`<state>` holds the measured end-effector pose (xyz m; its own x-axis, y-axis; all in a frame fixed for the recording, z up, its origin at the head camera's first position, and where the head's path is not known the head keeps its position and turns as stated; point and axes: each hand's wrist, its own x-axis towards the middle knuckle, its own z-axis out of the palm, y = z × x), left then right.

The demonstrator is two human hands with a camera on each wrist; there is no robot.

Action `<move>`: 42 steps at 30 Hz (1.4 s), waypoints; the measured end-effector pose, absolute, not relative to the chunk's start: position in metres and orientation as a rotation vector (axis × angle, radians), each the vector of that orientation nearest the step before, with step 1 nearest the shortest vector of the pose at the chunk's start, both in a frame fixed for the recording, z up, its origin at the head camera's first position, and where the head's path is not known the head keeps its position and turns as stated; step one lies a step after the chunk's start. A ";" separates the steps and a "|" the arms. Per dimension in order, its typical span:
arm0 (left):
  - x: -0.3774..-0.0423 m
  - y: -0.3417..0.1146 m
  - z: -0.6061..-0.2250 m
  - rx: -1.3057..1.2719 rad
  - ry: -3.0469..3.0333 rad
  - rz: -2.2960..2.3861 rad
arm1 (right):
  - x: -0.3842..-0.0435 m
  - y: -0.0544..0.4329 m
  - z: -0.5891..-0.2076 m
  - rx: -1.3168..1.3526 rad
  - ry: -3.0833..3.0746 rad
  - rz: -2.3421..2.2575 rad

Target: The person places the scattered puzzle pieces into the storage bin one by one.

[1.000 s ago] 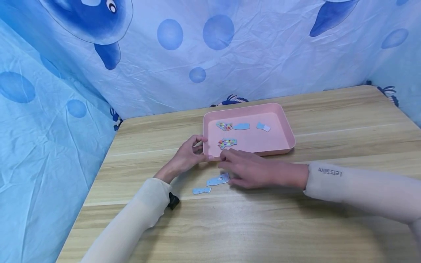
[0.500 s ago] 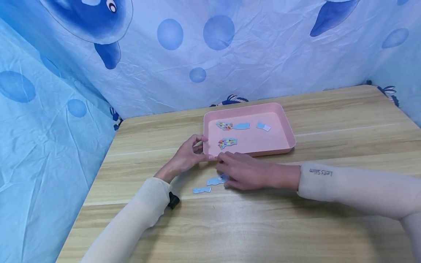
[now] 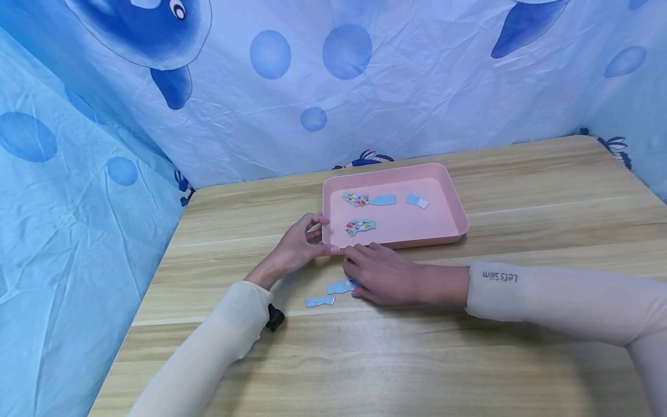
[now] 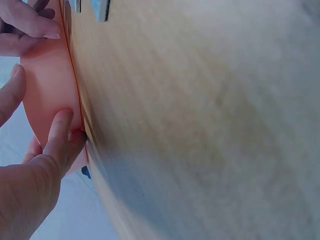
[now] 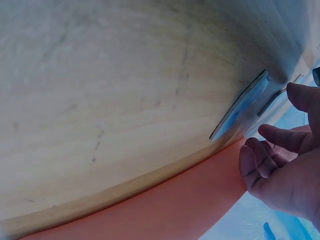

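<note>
My left hand point(image 3: 299, 243) grips the near left corner of a pink tray point(image 3: 455, 211), with thumb and fingers spread on either side of the corner. In the left wrist view, its fingers point(image 4: 59, 132) lie against the tray's outer wall. Beside the tray's front wall is my right hand point(image 3: 383, 275), its fingers loosely curled with nothing between them in the right wrist view. A light blue puzzle piece point(image 3: 340, 286) lies on the table, its right end hidden under this hand. Closer to me lies a smaller, narrow blue puzzle piece point(image 3: 319, 302).
Inside the tray are two mosaic-patterned pieces point(image 3: 361, 226), a plain blue piece point(image 3: 383, 200) and a blue-and-white piece point(image 3: 418, 201). The wooden table point(image 3: 406, 365) ends at a blue curtain point(image 3: 396, 121) behind and at left. A black band piece point(image 3: 274, 318) shows at my left cuff.
My right hand has shifted slightly left and towards me, covering more of the larger blue puzzle piece. The left hand and the tray stay in place.
</note>
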<state>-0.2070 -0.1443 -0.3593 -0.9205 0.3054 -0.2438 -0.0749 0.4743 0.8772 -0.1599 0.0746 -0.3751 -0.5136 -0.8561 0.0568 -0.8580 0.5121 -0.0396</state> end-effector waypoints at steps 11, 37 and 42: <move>-0.207 -0.144 -0.360 0.201 2.356 1.435 | -0.157 0.073 -0.379 1.533 -2.700 0.146; -0.207 -0.144 -0.362 0.197 2.363 1.437 | -0.158 0.072 -0.380 1.547 -2.579 0.118; -0.206 -0.144 -0.361 0.199 2.371 1.429 | -0.158 0.073 -0.379 1.573 -2.550 0.071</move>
<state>-0.2062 -0.1439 -0.3614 -0.9236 0.3028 -0.2350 -0.0663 0.4775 0.8761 -0.1580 0.0729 -0.3791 -0.4414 -0.8851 0.1477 -0.8919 0.4508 0.0359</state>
